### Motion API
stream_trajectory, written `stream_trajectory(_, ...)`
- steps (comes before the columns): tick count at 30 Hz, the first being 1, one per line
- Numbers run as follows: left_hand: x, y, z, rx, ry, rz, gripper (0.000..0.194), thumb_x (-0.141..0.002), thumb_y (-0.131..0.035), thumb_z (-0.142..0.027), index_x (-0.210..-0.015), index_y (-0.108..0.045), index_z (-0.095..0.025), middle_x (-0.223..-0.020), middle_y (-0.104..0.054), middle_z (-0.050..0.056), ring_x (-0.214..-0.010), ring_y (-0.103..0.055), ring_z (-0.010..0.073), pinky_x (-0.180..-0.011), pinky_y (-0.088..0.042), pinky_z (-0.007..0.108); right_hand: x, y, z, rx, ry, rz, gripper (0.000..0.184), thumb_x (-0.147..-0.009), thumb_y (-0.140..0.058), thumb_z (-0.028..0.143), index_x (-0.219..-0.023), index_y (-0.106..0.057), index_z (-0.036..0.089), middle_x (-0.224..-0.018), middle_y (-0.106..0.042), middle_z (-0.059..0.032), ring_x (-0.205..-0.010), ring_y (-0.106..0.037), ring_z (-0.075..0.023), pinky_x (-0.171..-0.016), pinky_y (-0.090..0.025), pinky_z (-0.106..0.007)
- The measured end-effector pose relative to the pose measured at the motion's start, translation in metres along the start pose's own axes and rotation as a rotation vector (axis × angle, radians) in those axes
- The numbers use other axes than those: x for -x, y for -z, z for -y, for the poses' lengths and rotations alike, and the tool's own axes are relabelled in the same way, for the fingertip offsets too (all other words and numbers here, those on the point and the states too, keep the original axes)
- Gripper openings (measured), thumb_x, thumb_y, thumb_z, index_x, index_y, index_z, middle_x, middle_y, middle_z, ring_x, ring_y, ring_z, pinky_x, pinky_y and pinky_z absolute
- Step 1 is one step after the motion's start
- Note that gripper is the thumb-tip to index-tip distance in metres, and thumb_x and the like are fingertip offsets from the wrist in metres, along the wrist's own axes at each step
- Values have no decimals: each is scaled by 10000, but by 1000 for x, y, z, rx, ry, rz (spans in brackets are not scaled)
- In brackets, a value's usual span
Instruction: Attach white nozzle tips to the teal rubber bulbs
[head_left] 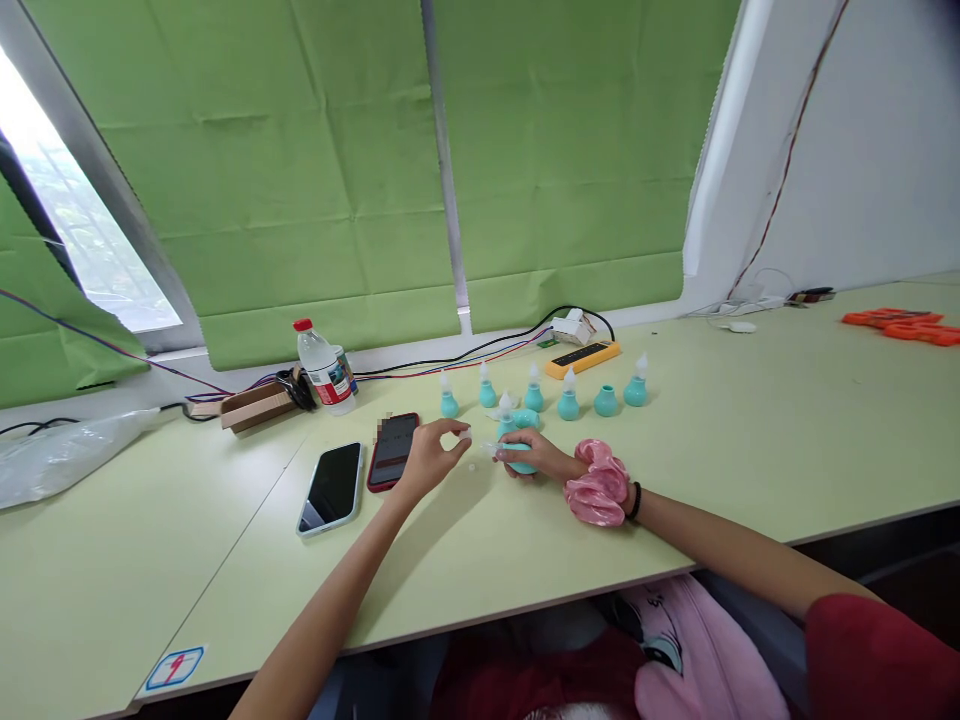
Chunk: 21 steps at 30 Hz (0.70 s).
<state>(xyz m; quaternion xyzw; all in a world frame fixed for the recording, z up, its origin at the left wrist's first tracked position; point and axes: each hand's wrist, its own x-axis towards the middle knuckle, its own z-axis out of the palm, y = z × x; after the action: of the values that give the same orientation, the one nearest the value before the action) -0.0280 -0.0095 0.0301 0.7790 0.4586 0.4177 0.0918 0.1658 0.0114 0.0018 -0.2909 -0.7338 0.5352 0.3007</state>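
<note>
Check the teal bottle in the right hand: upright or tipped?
Tipped: the teal bottle is sideways, clear nozzle toward the left hand.

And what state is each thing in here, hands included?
Left hand: pinching a small white piece
Right hand: gripping a turquoise bottle, tilted sideways
Tipless bottle: upright, neck open
Back tipped bottles: upright, clear tips on
Red-cased phone: face up, screen lit, partly pixelated
Pale-cased phone: face up, screen dark
Water bottle: standing, red cap on
Green blinds: lowered
</note>
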Motion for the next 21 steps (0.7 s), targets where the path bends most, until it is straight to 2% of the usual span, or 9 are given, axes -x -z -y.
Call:
stream_trajectory(4,-2,-2,2,567,280,-24,207,-546,-660,-291,-676,-631,-133,-741,-652,61,-719,-592,191,-693,-449,298,-2,-3,-3,77,36,-109,336,-683,-499,473,-690,-505,137,-504,-469,36,-353,-353,-37,-327,-262,-166)
stream_trajectory(7,-1,-3,7,776,376,14,252,-511,-691,-272,-699,-635,-115,-736,-656,69,-707,-598,185,-721,-447,305,-1,-6,-3,120,56,-151,330,-679,-507,467,-673,-512,136,-489,-453,40,-354,-345,-36,-337,-267,-167)
stream_trajectory(13,3,-7,8,865,424,60,275,-505,-703,-245,-733,-638,-105,-742,-658,74,-726,-597,182,-752,-443,308,-1,-8,-4,137,61,-184,350,-656,-524,485,-694,-531,137,-487,-448,43,-364,-342,-38,-350,-266,-171)
stream_trajectory(21,5,-16,3,974,535,-61,284,-472,-720,-246,-689,-631,-85,-678,-652,60,-680,-607,175,-764,-463,334,1,-13,-1,177,41,-226,343,-665,-512,486,-613,-488,147,-494,-448,38,-368,-348,-45,-362,-274,-180)
